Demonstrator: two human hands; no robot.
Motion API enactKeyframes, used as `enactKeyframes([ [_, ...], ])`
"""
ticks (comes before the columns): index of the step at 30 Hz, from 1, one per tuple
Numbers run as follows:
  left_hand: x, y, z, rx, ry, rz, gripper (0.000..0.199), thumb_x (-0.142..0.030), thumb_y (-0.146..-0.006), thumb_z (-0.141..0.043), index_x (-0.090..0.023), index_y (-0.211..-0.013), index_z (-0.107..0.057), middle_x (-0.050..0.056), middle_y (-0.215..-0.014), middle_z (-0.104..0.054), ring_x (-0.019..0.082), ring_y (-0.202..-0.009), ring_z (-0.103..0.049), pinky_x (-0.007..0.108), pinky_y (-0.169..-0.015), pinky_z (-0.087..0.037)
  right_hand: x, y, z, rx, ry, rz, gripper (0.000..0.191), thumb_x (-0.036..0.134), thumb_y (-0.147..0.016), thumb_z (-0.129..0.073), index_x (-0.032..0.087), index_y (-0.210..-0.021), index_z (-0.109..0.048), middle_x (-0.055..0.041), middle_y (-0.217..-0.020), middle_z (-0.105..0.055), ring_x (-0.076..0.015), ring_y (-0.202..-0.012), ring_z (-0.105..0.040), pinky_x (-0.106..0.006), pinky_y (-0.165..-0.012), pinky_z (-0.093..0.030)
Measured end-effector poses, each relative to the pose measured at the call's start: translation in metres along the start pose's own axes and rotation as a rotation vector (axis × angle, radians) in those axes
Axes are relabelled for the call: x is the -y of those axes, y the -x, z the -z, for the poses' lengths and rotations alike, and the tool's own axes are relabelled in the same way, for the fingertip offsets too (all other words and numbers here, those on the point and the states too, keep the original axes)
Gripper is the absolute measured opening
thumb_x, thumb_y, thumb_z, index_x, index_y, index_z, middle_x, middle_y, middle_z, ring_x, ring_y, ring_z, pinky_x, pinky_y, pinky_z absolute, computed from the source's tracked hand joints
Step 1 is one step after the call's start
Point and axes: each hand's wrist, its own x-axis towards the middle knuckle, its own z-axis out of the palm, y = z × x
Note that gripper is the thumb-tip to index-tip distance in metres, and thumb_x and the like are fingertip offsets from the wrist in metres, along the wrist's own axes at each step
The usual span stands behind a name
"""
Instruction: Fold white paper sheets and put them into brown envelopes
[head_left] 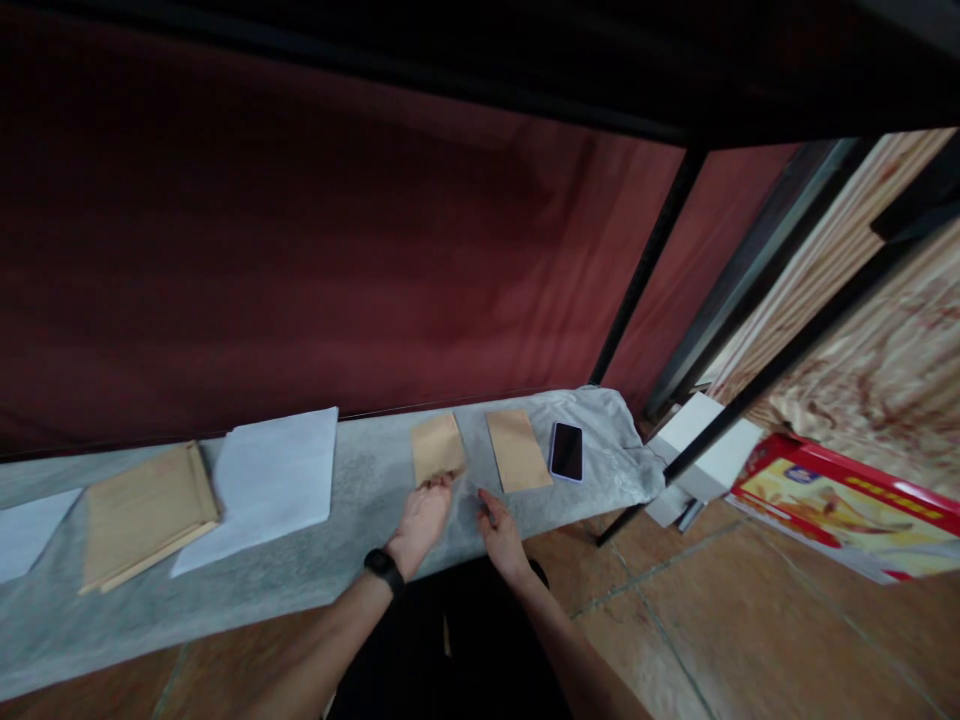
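One envelope (437, 440) lies at lower centre of the frame, long axis pointing away from the nearer left hand (424, 512), curled at its bottom edge, pinch unclear; the right hand (501, 535) is loosely spread, empty.

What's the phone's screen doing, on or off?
Off, as far as shows: the phone lies flat, face up on the grey cover, its screen dark with nothing visibly lit.
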Motion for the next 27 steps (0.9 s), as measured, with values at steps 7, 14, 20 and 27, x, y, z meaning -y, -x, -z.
enactKeyframes([
  [7, -0.007, 0.012, 0.005, -0.296, 1.277, 0.688, 0.011, -0.020, -0.086, -0.060, -0.018, -0.076, -0.060, 0.003, -0.070, -0.070, 0.016, -0.066, -0.070, 0.029, -0.070, -0.059, 0.008, -0.011, -0.016, 0.038, -0.317, -0.294, 0.059, 0.069, -0.082, -0.058, 0.018, -0.105, -0.073, -0.0097, -0.093, -0.076, -0.0230, -0.078, -0.071, -0.038, -0.074, -0.060],
  [14, -0.025, 0.037, -0.030, -0.229, 1.551, 0.884, 0.020, -0.008, -0.085, -0.060, -0.018, -0.068, -0.056, 0.002, -0.062, -0.069, 0.013, -0.060, -0.071, 0.027, -0.073, -0.061, 0.015, -0.015, -0.033, 0.072, -0.336, -0.334, 0.058, 0.069, -0.077, -0.061, 0.016, -0.099, -0.070, -0.0027, -0.072, -0.068, -0.0151, -0.054, -0.063, -0.027, -0.053, -0.054],
  [20, -0.022, 0.049, -0.041, -0.032, 1.527, 0.892, 0.025, -0.033, -0.091, -0.062, -0.013, -0.075, -0.064, 0.008, -0.061, -0.070, 0.017, -0.054, -0.069, 0.029, -0.060, -0.060, 0.015, -0.030, -0.026, 0.047, -0.188, -0.311, 0.038, 0.051, -0.081, -0.062, 0.015, -0.095, -0.068, 0.0028, -0.058, -0.060, -0.0125, -0.045, -0.054, -0.023, -0.044, -0.047],
  [27, 0.000, 0.060, -0.051, -0.096, 0.387, -0.012, 0.047, -0.044, -0.101, -0.037, -0.017, -0.126, -0.066, 0.014, -0.136, -0.066, 0.025, -0.132, -0.057, 0.048, -0.112, -0.045, 0.011, -0.035, -0.013, 0.058, 0.102, -0.226, 0.019, 0.031, -0.088, -0.056, 0.018, -0.089, -0.070, 0.0011, -0.059, -0.063, -0.0148, -0.048, -0.059, -0.025, -0.050, -0.048],
])
